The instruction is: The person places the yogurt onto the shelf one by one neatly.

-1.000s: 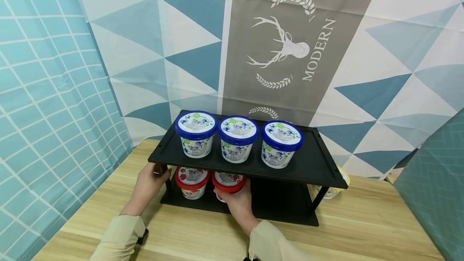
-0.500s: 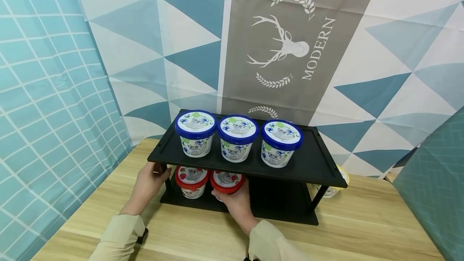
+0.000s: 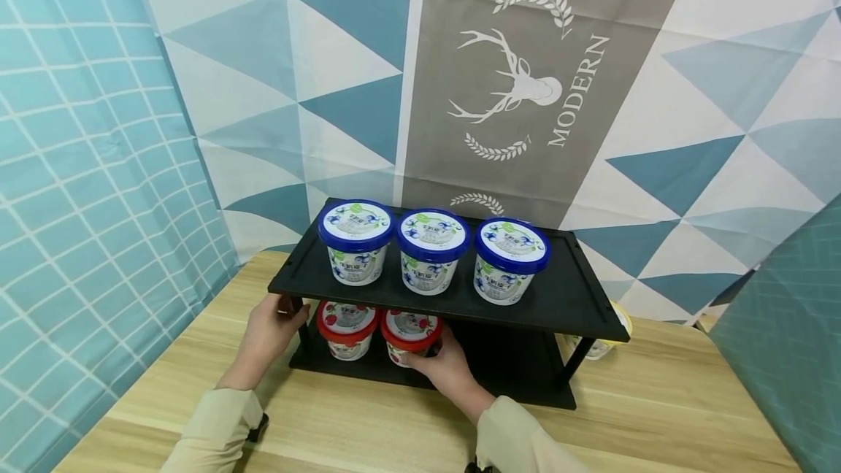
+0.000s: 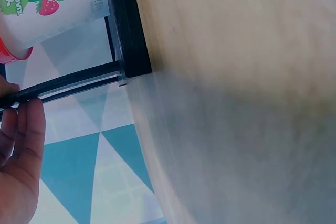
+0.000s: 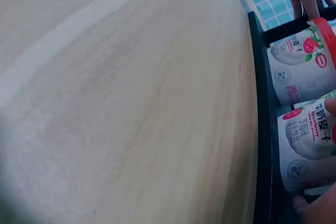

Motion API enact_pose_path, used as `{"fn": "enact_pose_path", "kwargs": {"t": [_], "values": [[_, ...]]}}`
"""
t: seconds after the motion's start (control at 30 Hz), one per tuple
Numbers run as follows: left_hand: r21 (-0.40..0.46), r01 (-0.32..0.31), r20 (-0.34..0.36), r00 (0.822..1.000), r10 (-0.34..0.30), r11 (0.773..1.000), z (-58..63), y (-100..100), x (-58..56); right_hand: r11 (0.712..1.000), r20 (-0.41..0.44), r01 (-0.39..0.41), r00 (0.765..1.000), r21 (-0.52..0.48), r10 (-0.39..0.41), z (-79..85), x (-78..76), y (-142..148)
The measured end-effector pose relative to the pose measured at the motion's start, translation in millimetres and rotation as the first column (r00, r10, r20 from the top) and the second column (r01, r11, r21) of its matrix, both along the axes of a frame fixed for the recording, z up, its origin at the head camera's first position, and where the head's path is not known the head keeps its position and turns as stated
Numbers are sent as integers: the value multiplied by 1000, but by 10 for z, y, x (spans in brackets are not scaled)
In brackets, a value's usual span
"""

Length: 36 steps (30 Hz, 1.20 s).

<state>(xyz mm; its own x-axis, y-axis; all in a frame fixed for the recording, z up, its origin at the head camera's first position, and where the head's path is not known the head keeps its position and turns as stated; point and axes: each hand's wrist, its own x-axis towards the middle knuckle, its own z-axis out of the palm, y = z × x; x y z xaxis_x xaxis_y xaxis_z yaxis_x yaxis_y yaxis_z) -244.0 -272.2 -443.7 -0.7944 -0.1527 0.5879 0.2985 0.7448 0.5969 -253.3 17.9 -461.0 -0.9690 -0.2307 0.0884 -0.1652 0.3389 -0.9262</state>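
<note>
A black two-tier rack (image 3: 571,298) stands on the wooden table. My left hand (image 3: 268,331) grips its front left post, fingers and thumb on opposite sides of the thin bar (image 4: 73,77) in the left wrist view. On the lower tier two white tubs with red lids and strawberry prints stand side by side: the left one (image 3: 350,349), and another (image 3: 402,358) just right of it. My right hand (image 3: 450,369) holds that second tub from its right side, thumb across the front; the back fingers are partly hidden. In the right wrist view my thumb overlaps the tub's printed side (image 5: 296,145).
Three blue-lidded tubs (image 3: 430,276) stand in a row on the upper tier, toward its left and middle. A yellow-lidded tub (image 3: 601,347) is partly hidden behind the rack's right end. Patterned cloth (image 3: 355,64) hangs behind, with tile-print cloth (image 3: 85,166) at the left.
The second red-lidded tub was tilted in my right hand and now stands upright beside the first. My right hand has shifted right to the tub's side. My left hand stays on the post.
</note>
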Motion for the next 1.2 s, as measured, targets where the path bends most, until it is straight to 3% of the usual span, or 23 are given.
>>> {"fn": "enact_pose_path", "kwargs": {"t": [0.33,0.47,1.2], "values": [[15,7,5,1000,-7,1000,9,1,3,999,20,5,1000,-37,-4,-35,-47,-24],[23,6,19,1000,-6,1000,18,7,10,999,17,18,1000,-37,-18,9,0,-38],[1,4,34,999,-4,1000,14,10,23,996,12,90,996,21,-90,-39,45,-89]]}}
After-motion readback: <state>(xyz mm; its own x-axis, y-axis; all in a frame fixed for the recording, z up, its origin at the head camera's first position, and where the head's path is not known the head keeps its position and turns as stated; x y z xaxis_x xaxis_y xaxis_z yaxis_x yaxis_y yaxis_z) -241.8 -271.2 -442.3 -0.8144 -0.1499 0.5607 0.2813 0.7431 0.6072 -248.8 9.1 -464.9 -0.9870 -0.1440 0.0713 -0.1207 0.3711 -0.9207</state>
